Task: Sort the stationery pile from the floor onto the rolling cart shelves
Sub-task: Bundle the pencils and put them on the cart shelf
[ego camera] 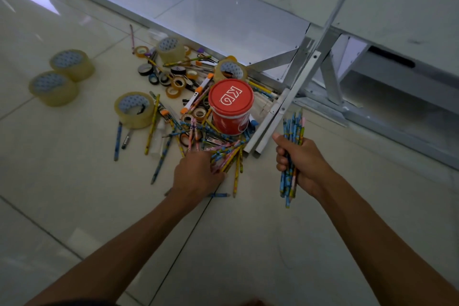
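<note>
The step in hand looks like gathering pencils out of the stationery pile (196,112), which lies on the tiled floor (74,194) against the foot of the metal cart frame (293,97). The right hand (300,164) has its grip curled tight round a bundle of pencils (291,151), mostly blue-patterned, held upright above the floor just beside the frame. The left hand (196,171) reaches down into the near edge of the pile, its fingers bent onto the loose pencils (228,156) there; whether they already pinch one I cannot tell.

The next move probably calls for lifting a few more pencils, passing them into the bundle, then carrying the lot to a shelf. None has been shelved as far as can be seen.

A red tub (231,107) stands in the pile; its lid bears white letters that seem to read "KD". Large tape rolls (62,77) lie towards the left; any print on them is too small to read.
</note>
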